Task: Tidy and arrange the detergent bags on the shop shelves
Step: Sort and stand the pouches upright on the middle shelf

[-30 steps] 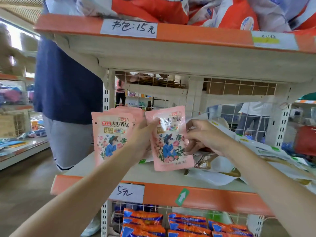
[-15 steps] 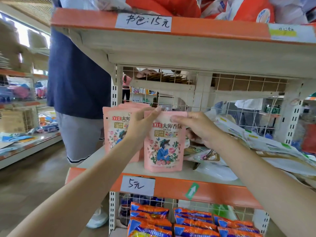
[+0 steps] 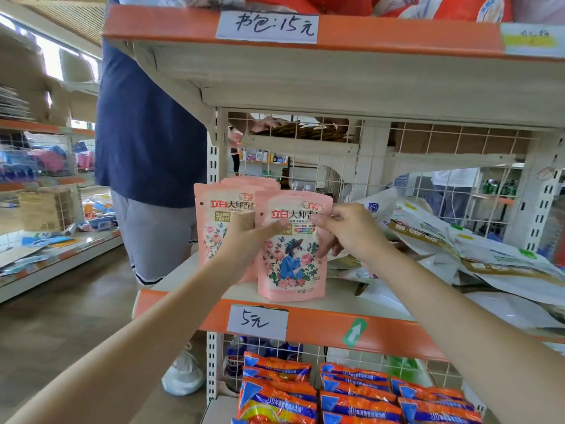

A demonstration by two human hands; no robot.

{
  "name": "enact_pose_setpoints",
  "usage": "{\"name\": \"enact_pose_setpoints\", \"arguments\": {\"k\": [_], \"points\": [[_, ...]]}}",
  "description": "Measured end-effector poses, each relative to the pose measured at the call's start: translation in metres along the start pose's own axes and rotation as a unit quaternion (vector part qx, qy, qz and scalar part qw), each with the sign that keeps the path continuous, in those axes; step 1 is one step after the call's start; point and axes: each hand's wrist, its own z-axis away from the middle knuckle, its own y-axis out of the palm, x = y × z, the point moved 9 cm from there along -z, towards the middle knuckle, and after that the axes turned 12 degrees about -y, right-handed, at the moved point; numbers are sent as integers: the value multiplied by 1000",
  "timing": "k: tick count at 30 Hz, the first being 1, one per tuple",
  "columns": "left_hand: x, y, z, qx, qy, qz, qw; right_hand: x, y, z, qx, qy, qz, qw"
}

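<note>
Head view: you stand a pink detergent bag (image 3: 292, 249) upright at the front edge of the middle shelf (image 3: 336, 293), above the handwritten price tag (image 3: 257, 321). Your left hand (image 3: 249, 229) lies across the bag's upper left face, thumb and fingers pinching its edge; your right hand (image 3: 345, 229) pinches the upper right corner with curled fingers. Just behind and to the left, a row of matching pink bags (image 3: 218, 228) stands upright, touching or nearly touching the held one; how many there are cannot be told.

Step in hand, as judged: setting this bag squarely in front of the row. The next move calls for letting it settle on its base, checking that it stays upright once released, then reaching right for another bag.

Contents of the shelves: to the right on the middle shelf lies a loose heap of white and gold bags (image 3: 477, 252), flat and overlapping, not yet arranged. The lower shelf holds orange and blue packets (image 3: 324, 393) stacked in neat columns. The top shelf (image 3: 367, 35) carries orange and white goods, seen only in part, with a paper label (image 3: 267, 26) on its lip. A person in a navy shirt (image 3: 146, 130) stands at the left end of the unit.
</note>
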Motion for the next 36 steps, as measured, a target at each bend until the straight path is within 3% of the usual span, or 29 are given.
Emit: {"name": "enact_pose_setpoints", "arguments": {"k": [3, 8, 14, 18, 22, 28, 30, 32, 36], "points": [[18, -10, 6, 1, -23, -48, 999, -3, 6, 0, -5, 9, -30, 999], [9, -36, 12, -30, -15, -41, 999, -3, 35, 3, 80, 25, -42, 996], [-14, -92, 18, -68, 0, -13, 998, 19, 81, -16, 54, -30, -74, 995], [-3, -116, 24, -109, -28, -143, 983, 13, 109, -14, 105, -36, -35, 993], [22, -128, 25, -107, -85, -281, 950, -6, 126, -2, 159, 26, -43, 986], [24, -133, 19, -153, -84, -293, 940, -8, 123, -6, 144, 7, 34, 989], [18, -136, 24, -195, -74, -338, 918, -11, 122, -4, 168, 25, 41, 985], [-1, -133, 34, -248, -16, -421, 872, -8, 118, -4, 185, 17, 71, 980], [-30, -81, 52, -195, 118, -519, 824, -1, 101, -7, 229, -4, 167, 959]]}}
